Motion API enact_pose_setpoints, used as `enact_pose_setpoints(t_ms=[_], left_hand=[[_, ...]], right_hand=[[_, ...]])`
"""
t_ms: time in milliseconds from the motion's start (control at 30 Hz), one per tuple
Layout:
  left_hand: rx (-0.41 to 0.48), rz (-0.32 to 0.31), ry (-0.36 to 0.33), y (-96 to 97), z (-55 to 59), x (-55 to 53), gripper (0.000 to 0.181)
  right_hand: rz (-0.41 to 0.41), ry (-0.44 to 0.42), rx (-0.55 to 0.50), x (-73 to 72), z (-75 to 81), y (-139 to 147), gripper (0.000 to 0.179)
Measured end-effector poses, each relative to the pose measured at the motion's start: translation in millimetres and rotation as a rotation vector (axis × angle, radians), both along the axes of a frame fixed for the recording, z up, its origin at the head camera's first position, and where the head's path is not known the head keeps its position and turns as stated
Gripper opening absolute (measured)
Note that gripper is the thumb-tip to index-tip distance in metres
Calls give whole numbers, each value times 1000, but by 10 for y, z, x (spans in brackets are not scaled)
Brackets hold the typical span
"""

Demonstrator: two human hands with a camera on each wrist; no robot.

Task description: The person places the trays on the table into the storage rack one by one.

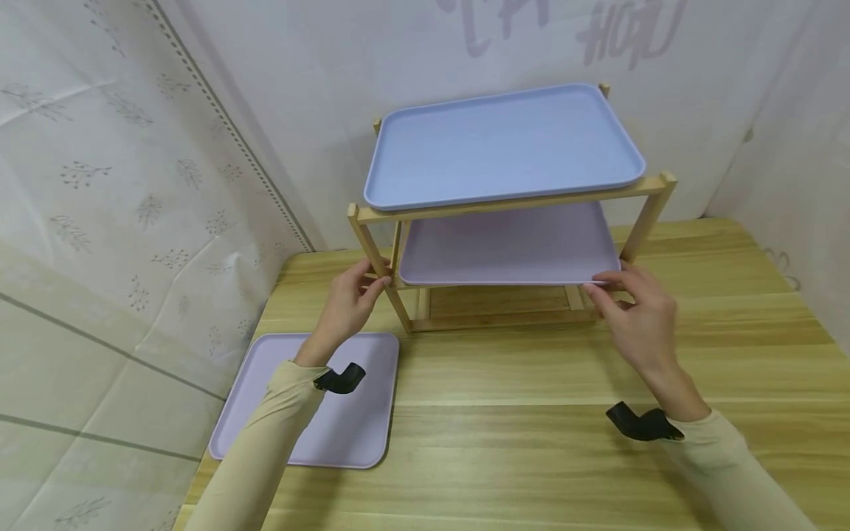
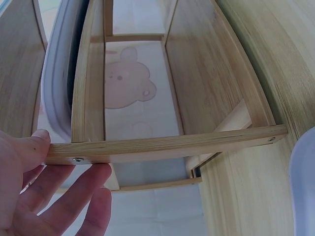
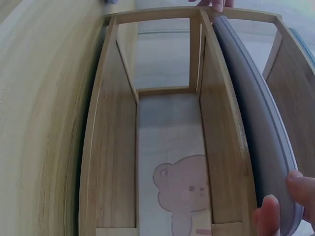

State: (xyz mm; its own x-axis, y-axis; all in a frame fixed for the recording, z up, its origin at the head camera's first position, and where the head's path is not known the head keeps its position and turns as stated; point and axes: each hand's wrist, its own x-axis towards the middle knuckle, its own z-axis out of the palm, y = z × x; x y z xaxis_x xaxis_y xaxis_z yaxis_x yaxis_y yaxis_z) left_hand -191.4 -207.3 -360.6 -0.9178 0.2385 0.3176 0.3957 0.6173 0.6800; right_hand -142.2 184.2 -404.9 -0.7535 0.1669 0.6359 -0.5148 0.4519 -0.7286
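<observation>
A three-level wooden rack [image 1: 505,321] stands on the table against the back wall. My left hand [image 1: 347,301] grips its left front post [image 2: 162,147], with the thumb on one side and the fingers on the other. On the middle shelf lies a light purple tray [image 1: 508,247], its front rim along the shelf's front edge. My right hand [image 1: 639,313] pinches that tray's right front corner, thumb [image 3: 301,189] at the rim and a fingertip [image 3: 268,211] beneath. A light blue tray [image 1: 505,147] rests on the top shelf.
Another light purple tray [image 1: 345,424] lies flat on the wooden table [image 1: 505,442] at the left, partly under my left forearm. A patterned curtain [image 1: 133,221] hangs along the left side. Pale cloth with a bear print [image 2: 128,81] shows through the rack.
</observation>
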Motion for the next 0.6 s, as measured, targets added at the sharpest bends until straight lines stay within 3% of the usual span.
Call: enact_pose_setpoints(t_ms=[233, 400, 600], left_hand=[[-5, 7, -11, 2, 8, 2, 25], [3, 9, -15, 2, 5, 1, 25], [10, 9, -19, 2, 5, 5, 25]], right_hand=[[26, -28, 18, -85, -12, -3, 12], [-14, -28, 4, -118, -33, -22, 13], [-119, 47, 36, -165, -22, -66, 16]])
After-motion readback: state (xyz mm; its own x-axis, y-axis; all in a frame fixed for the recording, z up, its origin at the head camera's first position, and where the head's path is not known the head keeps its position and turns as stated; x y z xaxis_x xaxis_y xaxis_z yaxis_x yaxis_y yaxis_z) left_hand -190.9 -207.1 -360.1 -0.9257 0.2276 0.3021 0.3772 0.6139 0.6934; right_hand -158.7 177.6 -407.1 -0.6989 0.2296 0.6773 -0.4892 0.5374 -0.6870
